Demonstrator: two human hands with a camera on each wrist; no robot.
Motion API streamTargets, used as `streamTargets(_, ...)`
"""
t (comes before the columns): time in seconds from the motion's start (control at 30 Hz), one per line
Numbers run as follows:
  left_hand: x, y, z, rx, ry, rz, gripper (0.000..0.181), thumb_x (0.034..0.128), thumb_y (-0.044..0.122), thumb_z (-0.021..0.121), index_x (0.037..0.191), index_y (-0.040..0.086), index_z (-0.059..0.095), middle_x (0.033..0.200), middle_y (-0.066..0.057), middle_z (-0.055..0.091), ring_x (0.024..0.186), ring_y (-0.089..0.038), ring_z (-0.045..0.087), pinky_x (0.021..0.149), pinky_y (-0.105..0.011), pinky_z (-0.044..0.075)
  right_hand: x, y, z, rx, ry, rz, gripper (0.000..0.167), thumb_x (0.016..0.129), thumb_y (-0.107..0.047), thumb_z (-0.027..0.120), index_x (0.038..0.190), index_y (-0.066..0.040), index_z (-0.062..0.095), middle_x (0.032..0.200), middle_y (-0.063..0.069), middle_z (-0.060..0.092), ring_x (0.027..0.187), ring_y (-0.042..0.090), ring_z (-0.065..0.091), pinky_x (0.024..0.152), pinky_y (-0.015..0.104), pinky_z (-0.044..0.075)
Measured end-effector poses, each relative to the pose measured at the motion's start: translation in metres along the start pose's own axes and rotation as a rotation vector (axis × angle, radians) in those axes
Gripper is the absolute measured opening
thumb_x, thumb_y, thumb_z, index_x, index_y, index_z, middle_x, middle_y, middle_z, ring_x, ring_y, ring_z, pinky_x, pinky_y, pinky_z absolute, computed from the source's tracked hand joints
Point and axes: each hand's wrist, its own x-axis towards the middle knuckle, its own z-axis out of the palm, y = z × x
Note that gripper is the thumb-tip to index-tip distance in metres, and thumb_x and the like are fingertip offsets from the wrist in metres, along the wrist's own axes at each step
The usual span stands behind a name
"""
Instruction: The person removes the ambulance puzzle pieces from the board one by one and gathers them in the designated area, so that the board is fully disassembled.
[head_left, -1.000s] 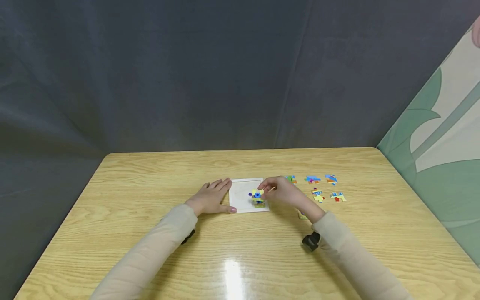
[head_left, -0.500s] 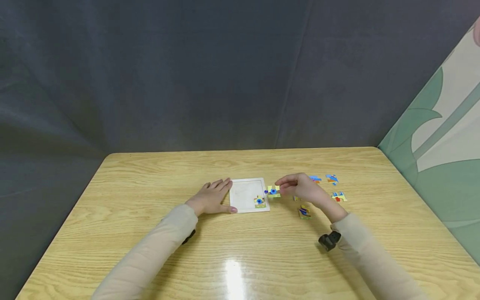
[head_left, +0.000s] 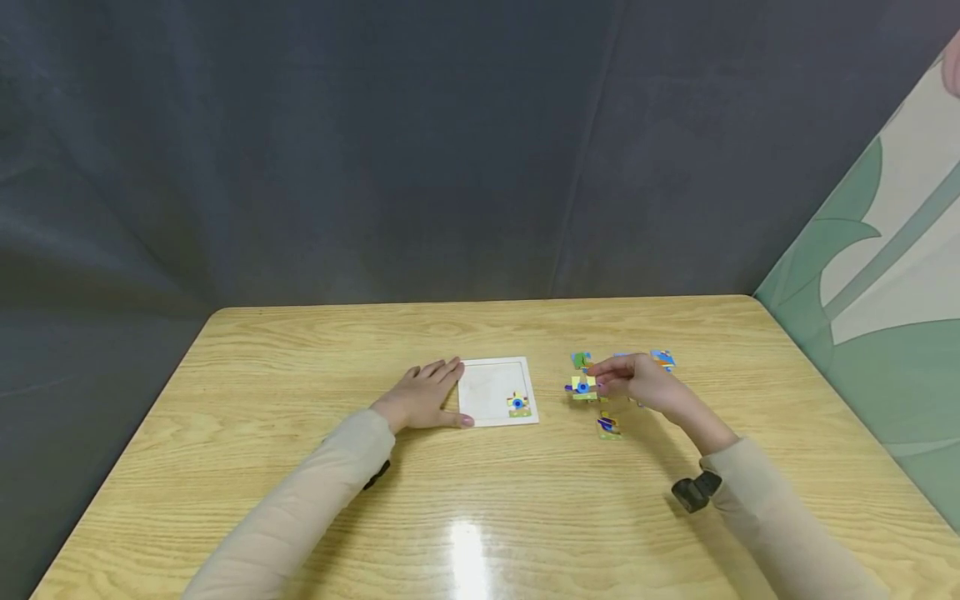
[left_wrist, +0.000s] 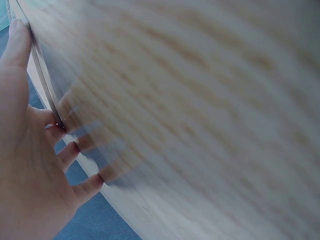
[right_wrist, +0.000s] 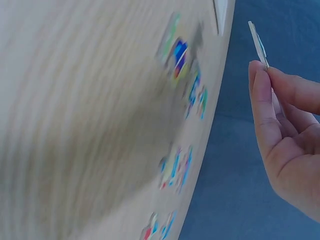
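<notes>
A white puzzle tray [head_left: 483, 392] lies on the table, with one puzzle piece [head_left: 518, 404] in its near right corner, yellow and green with a blue round spot. My left hand [head_left: 422, 396] rests flat at the tray's left edge, thumb along the near corner; its fingers also show in the left wrist view. To the right of the tray, my right hand [head_left: 639, 382] pinches a yellow and blue puzzle piece between thumb and fingertips. In the right wrist view that held piece [right_wrist: 258, 44] is edge-on, raised above the table.
Several loose puzzle pieces lie right of the tray, among them a green one [head_left: 581, 359], a blue one [head_left: 663, 359] and a purple and yellow one [head_left: 609, 425]. My right hand covers some. Behind the wooden table [head_left: 337, 350] hangs a dark curtain [head_left: 420, 150].
My right hand has moved right, from over the tray to above the loose pieces, carrying the pinched puzzle piece. The piece in the tray's corner is uncovered. My left hand has stayed still.
</notes>
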Motion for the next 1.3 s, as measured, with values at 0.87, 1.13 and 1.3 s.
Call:
streamTargets(0.87, -0.003, 0.003, -0.003, -0.013, 0.01, 0.011, 0.093, 0.089, 0.064, 0.049, 0.155, 0.013, 0.008, 0.163, -0.004, 0.005, 0.15, -0.029, 0.01, 0.12, -0.055, 0.014, -0.035, 0.056, -0.027, 0.121, -0.029, 0.047, 0.037, 0.093, 0.0, 0.056, 0.123, 0.02, 0.048, 0.097, 0.005, 0.062, 0.083, -0.003, 0.059, 0.08, 0.021, 0.056)
streamTargets(1.13, -0.001, 0.001, -0.001, -0.011, 0.008, 0.007, 0.094, 0.0885, 0.065, 0.049, 0.155, 0.013, 0.008, 0.163, -0.004, 0.005, 0.151, -0.028, 0.01, 0.12, -0.055, 0.014, -0.039, 0.068, -0.029, 0.109, -0.03, 0.082, 0.037, 0.092, -0.002, 0.057, 0.123, 0.019, 0.05, 0.097, 0.004, 0.061, 0.083, -0.003, 0.059, 0.078, 0.021, 0.056)
streamTargets(1.3, 0.0, 0.0, 0.001, -0.001, 0.003, 0.0, 0.095, 0.0878, 0.067, 0.048, 0.156, 0.015, 0.006, 0.163, -0.002, 0.003, 0.151, -0.026, 0.008, 0.12, -0.055, 0.013, -0.043, 0.07, -0.032, 0.115, -0.049, 0.102, 0.038, 0.093, -0.002, 0.057, 0.123, 0.019, 0.049, 0.097, 0.003, 0.061, 0.083, -0.003, 0.059, 0.078, 0.021, 0.056)
